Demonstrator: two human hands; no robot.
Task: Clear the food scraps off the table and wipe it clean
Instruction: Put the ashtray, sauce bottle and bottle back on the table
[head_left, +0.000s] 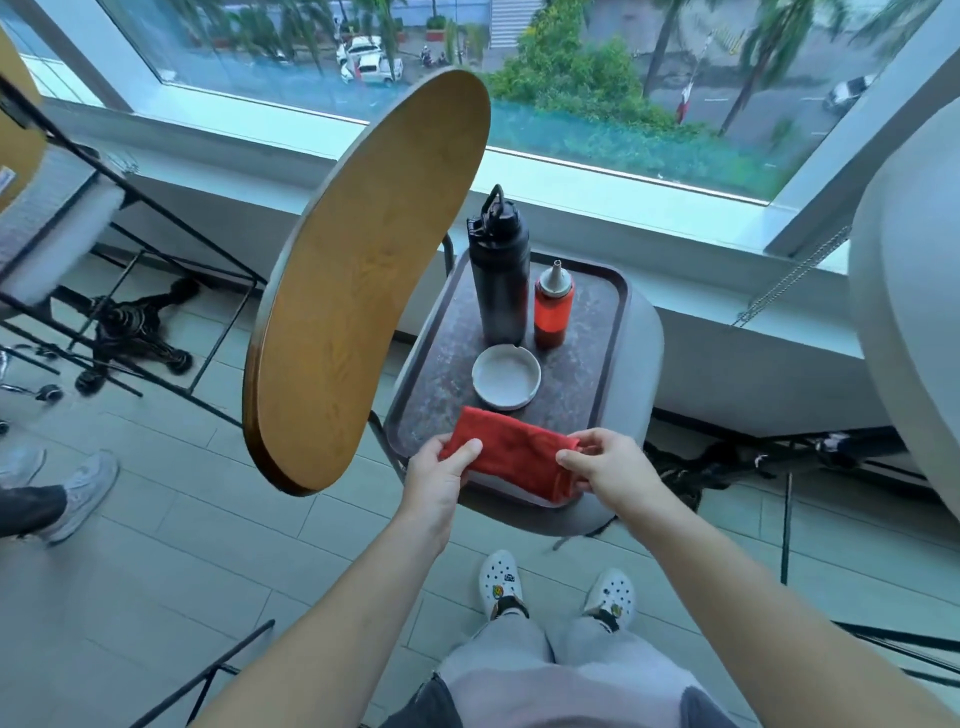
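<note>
- Both hands hold a folded red cloth (511, 454) at the near edge of a dark tray (602, 374): left hand (441, 475) pinches its left end, right hand (605, 467) grips its right end.
- Tray rests on a grey chair seat (644, 364).
- On tray: black bottle (498, 280), red squeeze bottle (553, 312) just beside it, white ashtray (506, 376) nearer the cloth.
- Round wooden table top (363, 291) stands tilted at left, bare of scraps.

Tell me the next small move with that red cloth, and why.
Probably lift the red cloth off the tray and carry it to the tilted round tabletop. Both the left hand and the right hand already pinch its ends, and the tabletop shows no scraps, so wiping seems next.
</note>
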